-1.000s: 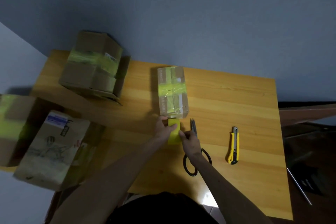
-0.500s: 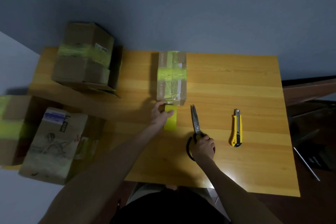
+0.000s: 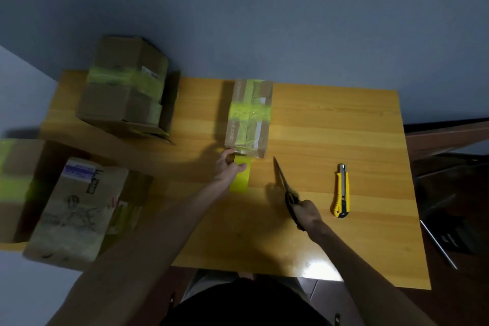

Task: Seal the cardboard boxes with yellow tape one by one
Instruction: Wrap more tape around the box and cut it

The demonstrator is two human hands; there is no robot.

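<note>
A small cardboard box (image 3: 248,119) stands in the middle of the wooden table (image 3: 330,130), with yellow tape across its top. A strip of yellow tape (image 3: 240,176) runs from the box's near end toward me. My left hand (image 3: 229,168) pinches this strip just below the box, thumb on top. My right hand (image 3: 307,213) grips the black handles of the scissors (image 3: 284,184). The blades point up toward the box and look lifted off the table.
A yellow utility knife (image 3: 342,192) lies right of the scissors. A taped box (image 3: 127,87) sits at the table's back left. Two more boxes (image 3: 76,209) (image 3: 16,185) stand at the left edge. A dark object and a thin rod (image 3: 438,243) lie off the table on the right.
My right hand left the tape strip, moved down to the scissors handles, took hold of them and lifted them, swinging the blades leftward. My left hand kept hold of the strip.
</note>
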